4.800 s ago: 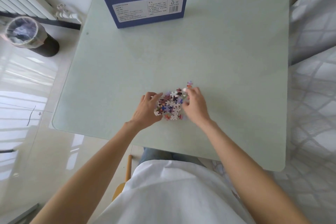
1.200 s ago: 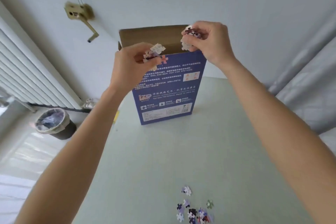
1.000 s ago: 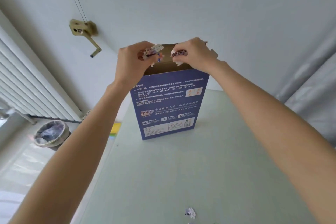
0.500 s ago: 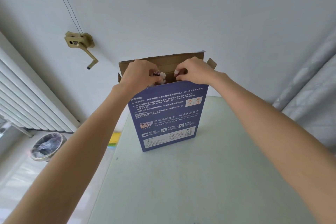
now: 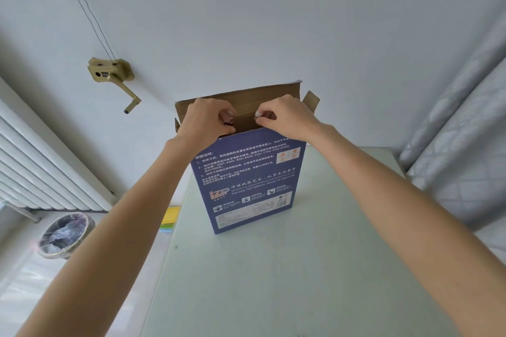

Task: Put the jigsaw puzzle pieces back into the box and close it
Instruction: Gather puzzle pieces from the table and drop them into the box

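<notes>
Head view: both hands, left (image 5: 204,120) and right (image 5: 284,117), are pinching pieces (image 5: 228,121) over the open box (image 5: 246,178) standing on the tabletop (image 5: 273,282) (light cardboard, probably tippy; steadying its walls seems wise).

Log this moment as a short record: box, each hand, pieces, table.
box: tall blue cardboard puzzle box, upright on the table, top flaps open
left hand: left hand over the box opening, fingers curled round a few small multicoloured jigsaw pieces
right hand: right hand at the opening, fingers curled; contents barely visible
table: pale green glass-topped table
</notes>
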